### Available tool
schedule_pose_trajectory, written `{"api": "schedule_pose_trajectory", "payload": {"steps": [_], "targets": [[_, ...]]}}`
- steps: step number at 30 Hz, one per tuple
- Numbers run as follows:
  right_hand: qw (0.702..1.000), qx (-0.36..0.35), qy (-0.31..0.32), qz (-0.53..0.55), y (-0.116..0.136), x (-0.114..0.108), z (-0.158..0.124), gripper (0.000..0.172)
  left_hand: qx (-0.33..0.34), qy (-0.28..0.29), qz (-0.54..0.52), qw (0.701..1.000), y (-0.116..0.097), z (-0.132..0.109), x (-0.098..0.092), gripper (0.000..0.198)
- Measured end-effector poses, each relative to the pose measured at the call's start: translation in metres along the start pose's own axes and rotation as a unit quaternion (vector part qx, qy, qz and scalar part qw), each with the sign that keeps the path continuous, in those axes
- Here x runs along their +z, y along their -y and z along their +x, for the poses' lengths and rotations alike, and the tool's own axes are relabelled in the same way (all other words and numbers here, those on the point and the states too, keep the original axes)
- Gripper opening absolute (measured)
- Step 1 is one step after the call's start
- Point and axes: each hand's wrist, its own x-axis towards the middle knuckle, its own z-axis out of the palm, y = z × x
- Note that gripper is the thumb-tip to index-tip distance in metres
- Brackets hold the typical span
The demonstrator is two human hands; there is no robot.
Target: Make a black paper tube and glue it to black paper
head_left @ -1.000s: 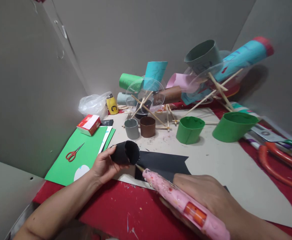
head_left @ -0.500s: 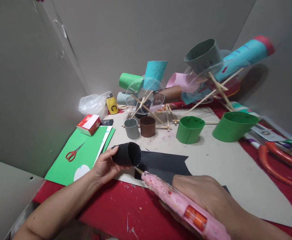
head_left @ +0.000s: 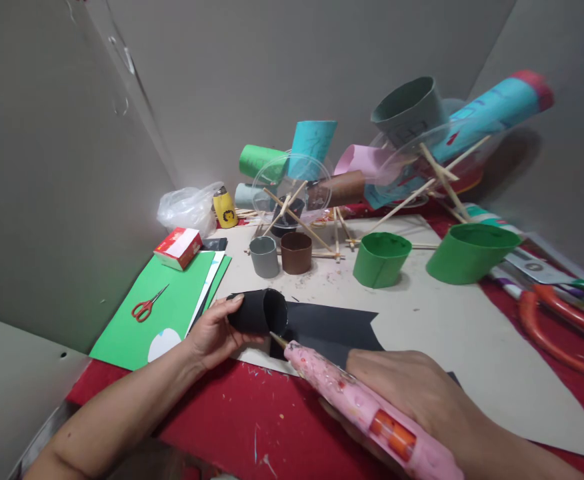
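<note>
My left hand (head_left: pixel 217 333) is closed round a black paper tube (head_left: pixel 249 311), thumb on top, with the tube's open end facing right. In my right hand (head_left: pixel 402 380) is a pink glue gun (head_left: pixel 342 387), smeared with dried glue. Its metal nozzle points up and left, right at the lower rim of the tube; whether it touches is hard to tell. Under the nozzle and to the right lies a flat sheet of black paper (head_left: pixel 327 327) with a notched end. The fingers of my right hand on the grip are partly hidden behind the gun.
Short paper rings stand behind: grey (head_left: pixel 264 257), brown (head_left: pixel 297 253) and two green (head_left: pixel 382 259). Stick-and-plastic wheels carrying paper cups (head_left: pixel 313 150) rise at the back. Small scissors (head_left: pixel 147 307) lie on green paper (head_left: pixel 122 340); large orange-handled scissors (head_left: pixel 537 313) lie right.
The black tube and my left hand have shifted slightly right and down, and the tube has turned a little at the nozzle. My right hand and the glue gun have hardly moved.
</note>
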Motion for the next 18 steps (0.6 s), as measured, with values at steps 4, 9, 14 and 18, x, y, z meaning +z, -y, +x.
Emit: {"api": "schedule_pose_trajectory", "payload": {"steps": [4,9,14,18], "targets": [[1.000,0.000,0.004,-0.016,-0.0006,0.0009,-0.0021,0.025,-0.004,0.005,0.012,1.000,0.0012,0.0004,-0.0006,0.025],[1.000,0.001,-0.012,-0.005,-0.0008,0.0021,-0.0017,0.026,-0.006,0.003,0.043,0.999,0.0027,-0.0001,-0.0017,0.031],[0.999,0.011,-0.025,0.027,-0.0026,-0.0001,0.0016,0.023,-0.010,0.009,0.044,0.999,0.0025,-0.0005,-0.0029,0.030],[0.999,0.003,-0.033,0.040,-0.0040,0.0007,0.0012,0.021,-0.013,0.012,0.028,0.999,0.0017,-0.0006,-0.0024,0.029]]}}
